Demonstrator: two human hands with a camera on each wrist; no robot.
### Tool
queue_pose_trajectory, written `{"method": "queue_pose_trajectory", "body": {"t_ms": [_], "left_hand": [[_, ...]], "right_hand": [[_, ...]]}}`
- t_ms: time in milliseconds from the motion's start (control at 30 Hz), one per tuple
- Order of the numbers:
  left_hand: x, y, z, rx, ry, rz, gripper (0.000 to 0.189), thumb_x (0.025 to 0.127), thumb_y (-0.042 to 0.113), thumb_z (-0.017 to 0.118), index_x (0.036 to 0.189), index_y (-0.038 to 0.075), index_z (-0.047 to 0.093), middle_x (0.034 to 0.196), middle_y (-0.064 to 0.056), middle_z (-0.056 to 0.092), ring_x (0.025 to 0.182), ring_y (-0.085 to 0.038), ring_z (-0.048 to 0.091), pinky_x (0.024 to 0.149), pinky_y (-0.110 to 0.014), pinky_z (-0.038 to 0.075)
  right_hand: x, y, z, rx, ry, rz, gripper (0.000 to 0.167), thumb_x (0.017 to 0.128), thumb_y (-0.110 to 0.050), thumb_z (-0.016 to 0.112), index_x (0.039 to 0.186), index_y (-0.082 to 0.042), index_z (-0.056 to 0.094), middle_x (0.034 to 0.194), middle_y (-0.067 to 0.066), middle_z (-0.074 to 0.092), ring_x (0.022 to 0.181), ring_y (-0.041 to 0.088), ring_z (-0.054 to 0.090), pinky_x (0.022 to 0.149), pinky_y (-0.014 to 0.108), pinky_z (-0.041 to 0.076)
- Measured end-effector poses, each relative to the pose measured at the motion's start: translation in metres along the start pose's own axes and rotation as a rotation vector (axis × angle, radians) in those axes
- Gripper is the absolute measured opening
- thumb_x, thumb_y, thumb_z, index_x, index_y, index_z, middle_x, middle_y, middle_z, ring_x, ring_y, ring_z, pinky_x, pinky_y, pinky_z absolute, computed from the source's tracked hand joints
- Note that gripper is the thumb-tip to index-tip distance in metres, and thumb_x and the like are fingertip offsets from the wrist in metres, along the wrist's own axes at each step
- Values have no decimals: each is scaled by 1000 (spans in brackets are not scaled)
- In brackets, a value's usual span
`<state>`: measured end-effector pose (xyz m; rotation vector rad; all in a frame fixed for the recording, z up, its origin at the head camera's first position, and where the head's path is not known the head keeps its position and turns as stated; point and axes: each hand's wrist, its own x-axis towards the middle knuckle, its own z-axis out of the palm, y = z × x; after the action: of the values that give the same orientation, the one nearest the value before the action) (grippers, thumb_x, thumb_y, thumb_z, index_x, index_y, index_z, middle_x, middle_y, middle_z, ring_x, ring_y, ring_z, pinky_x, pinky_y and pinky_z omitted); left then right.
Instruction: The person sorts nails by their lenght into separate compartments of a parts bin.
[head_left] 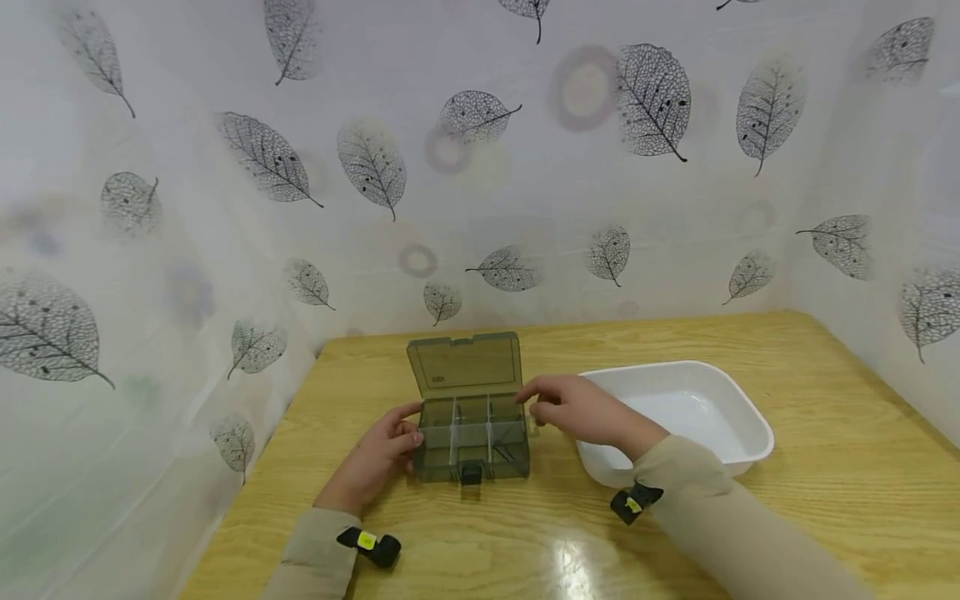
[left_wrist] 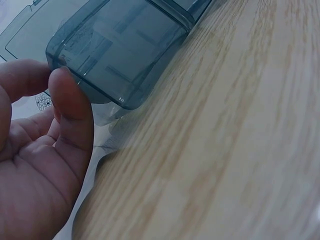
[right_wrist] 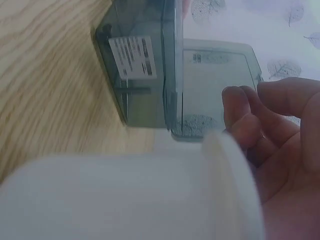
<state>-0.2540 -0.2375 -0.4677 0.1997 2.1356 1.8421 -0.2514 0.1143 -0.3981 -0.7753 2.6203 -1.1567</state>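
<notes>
Storage box (head_left: 438,472): translucent grey-green plastic, 6 compartments in 2 rows of 3, resting on the desk (head_left: 510,550) left of the white tray (head_left: 759,454). Lid (head_left: 465,367) raised along the far side; dark latch (head_left: 471,474) at the middle of the near wall; printed white label (right_wrist: 133,57) on the right wall. Slim dark pieces (head_left: 503,453) lie in the near right compartment. Left hand (head_left: 375,457) pinches the box's left side between thumb and finger. Right hand (head_left: 588,410), fingers loosely bent and parted from the thumb, holds nothing visible beside the far right corner; contact cannot be told.
</notes>
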Motion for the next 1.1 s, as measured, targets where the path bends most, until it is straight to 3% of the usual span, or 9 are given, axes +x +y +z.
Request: {"method": "queue_pose_trajectory", "body": {"t_ms": [167,400,567,767,1100], "left_hand": [[1,-1,-1,-10,-8,0,58,103,8,56,156,8,33,108,-11,48,84,-20,48,65,-32,50],[0,-1,0,-6,-10,3,58,103,8,57,156,7,33,108,-10,48,83,-20,48,65,-32,49],[-1,-1,0,-9,-11,18,59,103,8,57,156,5,32,106,-10,49,86,-21,48,65,-31,49],[-1,-2,1,-6,-17,19,58,104,8,56,156,5,31,106,-9,48,85,-20,47,65,-31,49],[-1,-1,1,-1,-16,23,57,104,7,54,156,5,31,105,-9,48,84,-20,47,65,-31,49]], "right_hand": [[-9,9,-11,24,-4,33,28,105,-22,51,129,-23,67,95,2,69,85,27,64,68,39,50],[-27,29,-32,30,1,103,27,104,-22,54,128,-21,67,91,7,68,67,25,59,56,38,49],[-39,45,-46,0,8,131,27,102,-19,57,126,-15,67,94,8,67,78,28,61,64,39,50],[-52,67,-56,-45,3,114,26,98,-13,62,122,-5,68,88,6,65,74,22,60,63,33,49],[-59,85,-63,-59,-58,167,28,98,-13,64,125,-4,67,97,2,66,76,19,59,68,37,49]]}}
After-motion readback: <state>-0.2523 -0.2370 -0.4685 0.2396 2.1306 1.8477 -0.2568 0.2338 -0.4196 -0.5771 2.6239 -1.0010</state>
